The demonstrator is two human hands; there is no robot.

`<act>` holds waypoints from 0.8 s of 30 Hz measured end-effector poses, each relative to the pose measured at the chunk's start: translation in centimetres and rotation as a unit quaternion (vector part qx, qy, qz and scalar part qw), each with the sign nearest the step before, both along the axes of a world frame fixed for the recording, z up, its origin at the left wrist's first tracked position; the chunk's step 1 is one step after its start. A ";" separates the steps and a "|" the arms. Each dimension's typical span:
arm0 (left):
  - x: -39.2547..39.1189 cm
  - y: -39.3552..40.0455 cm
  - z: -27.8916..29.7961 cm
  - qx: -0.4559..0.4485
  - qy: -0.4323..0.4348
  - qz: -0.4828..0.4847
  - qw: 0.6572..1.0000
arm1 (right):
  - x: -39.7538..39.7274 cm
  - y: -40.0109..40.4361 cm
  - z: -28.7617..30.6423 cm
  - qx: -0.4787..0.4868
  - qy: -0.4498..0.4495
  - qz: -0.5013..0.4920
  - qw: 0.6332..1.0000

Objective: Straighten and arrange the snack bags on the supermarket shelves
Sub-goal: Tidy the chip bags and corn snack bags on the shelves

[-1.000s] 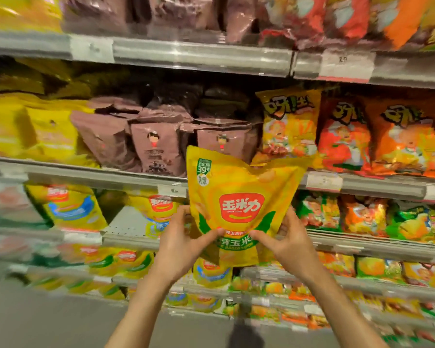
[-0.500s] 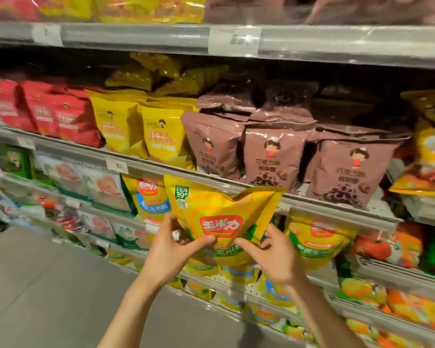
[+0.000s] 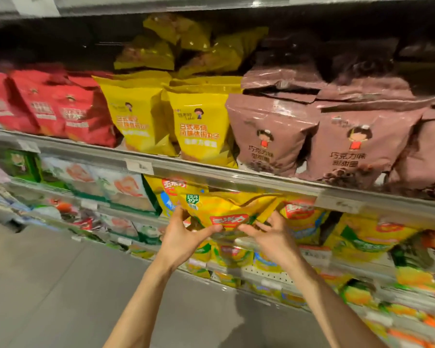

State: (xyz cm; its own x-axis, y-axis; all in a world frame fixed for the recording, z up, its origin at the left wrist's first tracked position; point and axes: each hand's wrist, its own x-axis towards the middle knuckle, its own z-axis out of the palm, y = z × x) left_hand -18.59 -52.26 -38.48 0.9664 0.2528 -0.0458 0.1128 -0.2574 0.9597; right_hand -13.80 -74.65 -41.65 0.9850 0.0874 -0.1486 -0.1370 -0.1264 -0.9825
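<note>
We see a long shelf rail (image 3: 236,175) running across the store rack, with rows of snack bags above it and below it. Above the rail stand red bags (image 3: 68,111) on the left, yellow bags (image 3: 201,126) in the middle, and brown bags (image 3: 362,144) on the right, all upright and packed side by side. Some more yellow bags lie piled on top at the back. Below the rail we see a yellow corn bag (image 3: 224,209) with a red label, and it sits just under the rail, between other yellow bags of the same kind. Our left hand (image 3: 183,237) holds the bag's lower left side, with the thumb in front and the fingers curled behind it. Our right hand (image 3: 271,237) holds the lower right side in the same way. The two thumbs nearly meet under the red label. Gray floor (image 3: 48,285) shows at the lower left.
</note>
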 end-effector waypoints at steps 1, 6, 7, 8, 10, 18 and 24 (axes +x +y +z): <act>0.7 0.3 -0.3 -0.004 -0.001 -0.013 1.000 | 0.1 0.3 -0.2 -0.009 0.005 -0.003 1.000; 3.8 1.3 -1.8 -0.021 0.001 -0.047 0.999 | 0.6 1.3 -1.4 -0.059 -0.033 -0.026 0.997; 4.4 1.4 -2.3 -0.024 0.009 -0.060 0.998 | 0.8 1.5 -1.6 -0.059 -0.032 -0.031 0.997; 4.9 1.5 -2.8 -0.031 0.017 -0.074 0.997 | 1.0 1.7 -1.8 -0.057 -0.032 -0.035 0.997; 6.0 1.6 -3.9 -0.042 0.023 -0.085 0.995 | 1.1 2.2 -1.9 -0.064 -0.042 -0.047 0.996; 8.7 2.0 -5.3 -0.032 0.032 -0.111 0.993 | 1.7 3.3 -1.4 -0.075 0.003 -0.066 0.995; 9.1 1.7 -5.9 -0.045 0.031 -0.135 0.989 | 1.9 3.3 -1.9 -0.087 -0.004 -0.075 0.993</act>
State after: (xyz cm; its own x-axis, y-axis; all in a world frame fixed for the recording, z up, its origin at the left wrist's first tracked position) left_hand -9.52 -50.60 -44.34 0.9928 -0.0211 -0.1176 0.1110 -0.2005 0.9734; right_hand -11.92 -71.39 -43.53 0.9862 -0.0861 -0.1417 -0.1601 -0.2734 -0.9485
